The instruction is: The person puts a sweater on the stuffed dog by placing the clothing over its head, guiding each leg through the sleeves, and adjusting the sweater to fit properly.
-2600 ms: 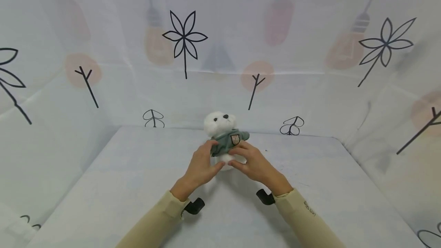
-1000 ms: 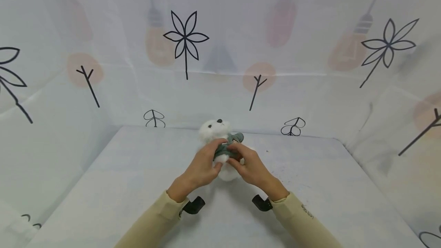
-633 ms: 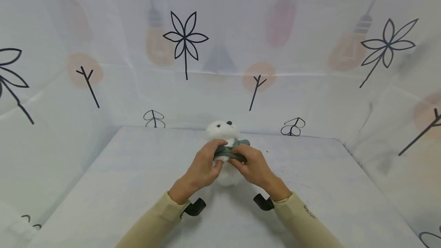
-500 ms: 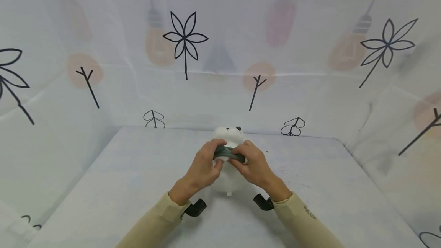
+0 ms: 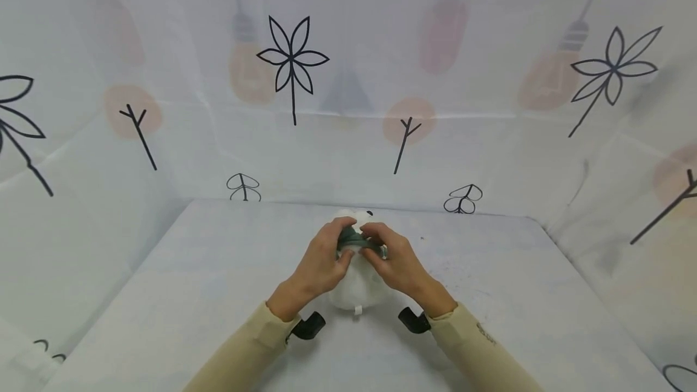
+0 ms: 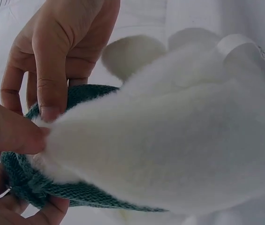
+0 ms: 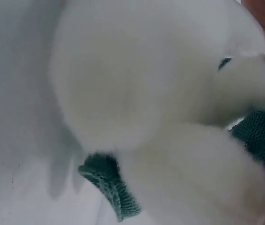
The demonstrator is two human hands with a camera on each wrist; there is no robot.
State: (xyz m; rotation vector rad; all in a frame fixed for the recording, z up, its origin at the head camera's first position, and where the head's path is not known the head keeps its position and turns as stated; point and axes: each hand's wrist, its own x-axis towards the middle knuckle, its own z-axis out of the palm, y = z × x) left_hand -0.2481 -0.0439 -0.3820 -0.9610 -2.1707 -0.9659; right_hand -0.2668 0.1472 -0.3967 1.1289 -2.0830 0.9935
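Observation:
A white plush toy (image 5: 359, 286) stands on the table, its body and small tag toward me and its head mostly behind the hands. It wears a green knitted sweater (image 5: 354, 238), bunched between the hands. My left hand (image 5: 318, 262) holds its left side, thumb on the fur in front and fingers behind the knit. On the other side my right hand (image 5: 397, 259) grips in the same way. In the left wrist view both thumbs press white fur at the sweater (image 6: 85, 194); the right wrist view shows fluffy white fur (image 7: 123, 70) and a loose green cuff (image 7: 109, 185).
A white table (image 5: 218, 295) lies under the toy, enclosed by pale fabric walls (image 5: 348, 156) printed with flowers and light bulbs. A black device (image 5: 307, 325) sits at the left wrist and another black device (image 5: 415, 320) at the right.
The toy has turned and tipped: its head has sunk behind the hands, and its white body and tag now face me. The sweater's badge has gone from sight. The hands have barely moved.

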